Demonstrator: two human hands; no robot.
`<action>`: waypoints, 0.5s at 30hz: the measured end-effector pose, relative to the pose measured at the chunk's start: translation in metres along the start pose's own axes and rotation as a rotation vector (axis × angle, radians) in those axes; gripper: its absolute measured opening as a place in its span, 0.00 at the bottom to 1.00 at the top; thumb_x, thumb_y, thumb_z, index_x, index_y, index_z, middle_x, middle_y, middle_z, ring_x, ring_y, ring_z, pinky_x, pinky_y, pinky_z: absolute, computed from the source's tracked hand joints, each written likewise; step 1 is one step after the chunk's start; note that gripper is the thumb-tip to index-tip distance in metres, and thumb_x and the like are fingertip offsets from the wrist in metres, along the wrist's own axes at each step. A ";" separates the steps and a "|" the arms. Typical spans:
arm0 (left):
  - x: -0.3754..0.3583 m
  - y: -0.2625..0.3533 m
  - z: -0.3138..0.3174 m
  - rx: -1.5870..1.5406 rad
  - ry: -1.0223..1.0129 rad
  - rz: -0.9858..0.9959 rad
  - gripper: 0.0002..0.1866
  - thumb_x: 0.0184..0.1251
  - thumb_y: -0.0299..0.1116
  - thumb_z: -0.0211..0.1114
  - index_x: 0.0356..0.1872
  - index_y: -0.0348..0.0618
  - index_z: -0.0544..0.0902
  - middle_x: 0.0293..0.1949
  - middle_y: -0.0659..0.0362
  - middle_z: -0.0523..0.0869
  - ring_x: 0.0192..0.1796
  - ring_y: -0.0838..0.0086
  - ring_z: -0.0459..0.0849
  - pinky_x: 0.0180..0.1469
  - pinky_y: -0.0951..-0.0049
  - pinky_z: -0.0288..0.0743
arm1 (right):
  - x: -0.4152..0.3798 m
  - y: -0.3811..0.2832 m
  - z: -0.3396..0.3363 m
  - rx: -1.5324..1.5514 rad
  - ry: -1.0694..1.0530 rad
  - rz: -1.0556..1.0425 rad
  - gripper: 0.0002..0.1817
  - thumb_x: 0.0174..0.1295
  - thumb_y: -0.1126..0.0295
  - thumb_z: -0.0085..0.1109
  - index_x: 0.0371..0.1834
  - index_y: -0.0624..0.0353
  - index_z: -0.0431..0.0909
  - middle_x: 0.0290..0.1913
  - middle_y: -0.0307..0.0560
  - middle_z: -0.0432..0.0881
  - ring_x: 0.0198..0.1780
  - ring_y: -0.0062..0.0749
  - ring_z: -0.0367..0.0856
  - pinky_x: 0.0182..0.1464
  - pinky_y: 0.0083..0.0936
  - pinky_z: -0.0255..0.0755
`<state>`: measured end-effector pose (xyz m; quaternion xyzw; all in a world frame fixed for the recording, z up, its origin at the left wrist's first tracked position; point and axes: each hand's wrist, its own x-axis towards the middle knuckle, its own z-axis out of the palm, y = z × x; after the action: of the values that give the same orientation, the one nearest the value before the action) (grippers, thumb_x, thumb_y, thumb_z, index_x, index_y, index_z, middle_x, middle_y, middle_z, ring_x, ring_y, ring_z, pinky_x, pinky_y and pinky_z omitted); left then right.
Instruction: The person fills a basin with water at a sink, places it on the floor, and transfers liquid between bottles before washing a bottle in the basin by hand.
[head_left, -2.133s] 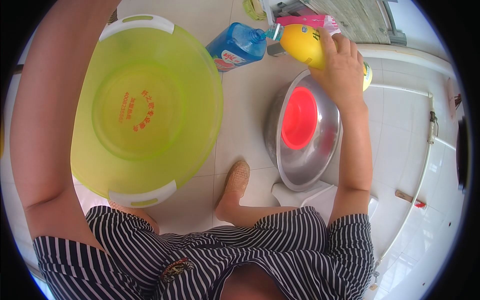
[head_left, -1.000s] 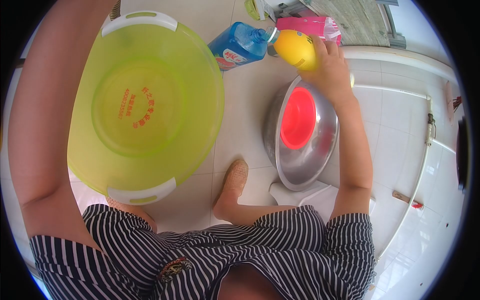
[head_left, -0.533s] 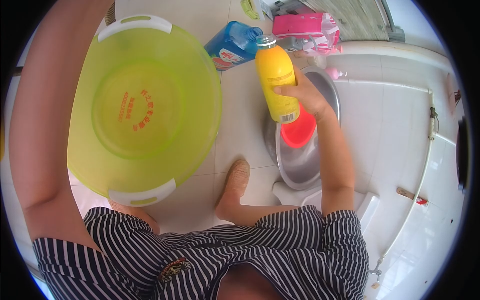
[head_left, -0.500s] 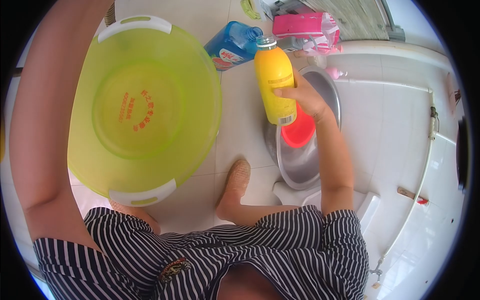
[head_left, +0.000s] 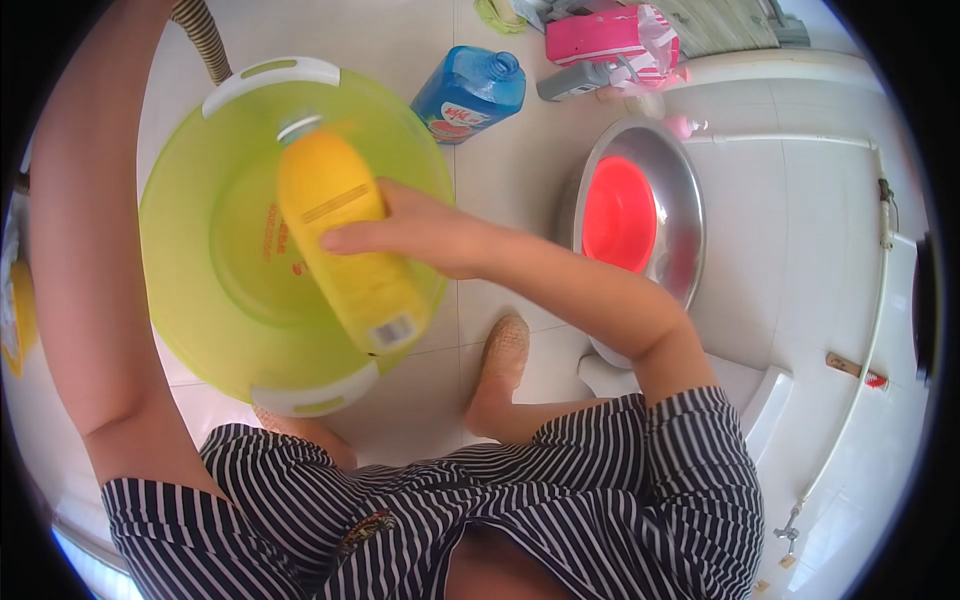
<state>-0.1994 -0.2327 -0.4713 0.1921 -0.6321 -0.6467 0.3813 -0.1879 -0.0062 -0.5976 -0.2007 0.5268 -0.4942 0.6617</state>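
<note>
My right hand point(head_left: 415, 228) is wrapped round a yellow bottle point(head_left: 345, 240), which is tilted above the large green basin point(head_left: 190, 300). The bottle's open-looking neck points up and left, slightly blurred; a barcode shows near its base. Red print is partly visible on the basin floor behind the bottle. My left arm reaches up along the left side of the view, and its hand lies beyond the top edge, out of sight.
A blue bottle point(head_left: 468, 95) stands right of the basin's top. Farther right, a metal bowl point(head_left: 685, 215) holds a red bowl point(head_left: 618, 213). Behind are a grey bottle point(head_left: 575, 80) and a pink package point(head_left: 600, 38). A ribbed hose point(head_left: 203, 40) reaches the basin's rim; a brush point(head_left: 856, 370) lies far right.
My right hand has carried the yellow bottle left, from over the metal bowl to over the green basin, and tilted it more. The view has shifted slightly.
</note>
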 end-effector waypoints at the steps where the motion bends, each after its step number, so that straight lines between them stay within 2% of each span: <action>1: 0.002 -0.002 -0.001 0.006 0.005 0.003 0.24 0.73 0.53 0.65 0.59 0.46 0.80 0.57 0.58 0.84 0.63 0.69 0.78 0.73 0.64 0.63 | 0.025 0.024 0.001 0.019 0.006 -0.005 0.39 0.57 0.55 0.73 0.68 0.63 0.71 0.60 0.53 0.81 0.61 0.36 0.80 0.63 0.33 0.75; 3: 0.009 -0.012 -0.007 0.030 0.008 0.017 0.23 0.74 0.53 0.64 0.59 0.47 0.80 0.56 0.59 0.84 0.63 0.69 0.78 0.73 0.64 0.63 | 0.068 0.067 -0.001 -0.174 0.211 0.078 0.39 0.54 0.55 0.75 0.67 0.63 0.72 0.57 0.54 0.83 0.60 0.39 0.81 0.60 0.32 0.76; 4: 0.012 -0.018 -0.011 0.045 0.012 0.027 0.23 0.74 0.53 0.63 0.59 0.48 0.80 0.56 0.59 0.85 0.63 0.70 0.78 0.73 0.64 0.63 | 0.074 0.071 -0.002 -0.166 0.221 0.063 0.39 0.54 0.55 0.75 0.67 0.63 0.72 0.57 0.54 0.83 0.60 0.39 0.81 0.60 0.32 0.76; 6: 0.011 -0.016 -0.009 0.062 -0.015 0.049 0.22 0.75 0.53 0.62 0.59 0.49 0.80 0.55 0.60 0.85 0.62 0.70 0.78 0.73 0.64 0.64 | 0.081 0.078 -0.003 -0.247 0.242 0.215 0.42 0.53 0.51 0.75 0.68 0.62 0.71 0.59 0.55 0.81 0.61 0.44 0.81 0.60 0.35 0.77; 7: 0.003 -0.012 -0.010 0.020 -0.096 0.046 0.22 0.74 0.54 0.64 0.57 0.50 0.80 0.54 0.60 0.86 0.61 0.72 0.79 0.72 0.64 0.64 | 0.086 0.090 -0.007 -0.238 0.252 0.204 0.42 0.53 0.51 0.75 0.68 0.62 0.71 0.59 0.55 0.81 0.61 0.44 0.81 0.60 0.35 0.77; 9: -0.024 0.011 -0.001 -0.064 -0.257 0.029 0.22 0.72 0.55 0.66 0.55 0.51 0.81 0.52 0.61 0.87 0.60 0.75 0.80 0.70 0.64 0.65 | 0.084 0.109 -0.011 -0.525 0.323 0.137 0.38 0.58 0.56 0.72 0.67 0.64 0.70 0.61 0.56 0.80 0.59 0.46 0.82 0.59 0.37 0.77; 10: -0.026 0.007 0.011 0.007 -0.182 0.027 0.21 0.72 0.55 0.66 0.53 0.52 0.81 0.51 0.62 0.87 0.59 0.76 0.80 0.69 0.65 0.65 | 0.076 0.109 -0.010 -0.618 0.352 0.116 0.36 0.59 0.57 0.71 0.67 0.65 0.70 0.61 0.56 0.80 0.59 0.46 0.82 0.59 0.37 0.78; 12: -0.028 0.004 0.014 0.051 -0.130 0.013 0.19 0.73 0.54 0.65 0.51 0.53 0.81 0.50 0.63 0.87 0.57 0.77 0.80 0.67 0.67 0.66 | 0.017 0.065 -0.007 -0.821 0.411 -0.152 0.34 0.62 0.58 0.67 0.69 0.62 0.69 0.65 0.57 0.74 0.63 0.48 0.78 0.61 0.39 0.76; 13: -0.030 0.003 0.016 0.073 -0.104 0.005 0.18 0.73 0.54 0.65 0.50 0.54 0.81 0.49 0.63 0.88 0.56 0.78 0.80 0.66 0.68 0.67 | -0.001 0.055 -0.016 -0.937 0.390 -0.211 0.32 0.64 0.60 0.65 0.69 0.60 0.68 0.66 0.56 0.72 0.64 0.47 0.76 0.62 0.38 0.76; 14: -0.025 -0.002 0.008 -0.002 -0.197 -0.030 0.17 0.74 0.53 0.65 0.50 0.53 0.81 0.49 0.63 0.88 0.56 0.78 0.80 0.65 0.69 0.67 | -0.020 0.047 -0.027 -1.055 0.370 -0.272 0.30 0.65 0.62 0.63 0.70 0.57 0.68 0.66 0.55 0.71 0.65 0.45 0.75 0.63 0.37 0.75; 15: -0.025 -0.003 0.011 -0.037 -0.253 -0.045 0.17 0.74 0.53 0.64 0.50 0.53 0.81 0.48 0.63 0.88 0.56 0.78 0.80 0.65 0.69 0.67 | -0.039 0.037 -0.038 -0.974 0.371 -0.258 0.28 0.67 0.64 0.62 0.70 0.56 0.69 0.65 0.54 0.72 0.64 0.43 0.76 0.62 0.35 0.76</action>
<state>-0.1924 -0.2067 -0.4791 0.1161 -0.6587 -0.6857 0.2872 -0.2035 0.0532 -0.6210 -0.4569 0.7742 -0.2971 0.3219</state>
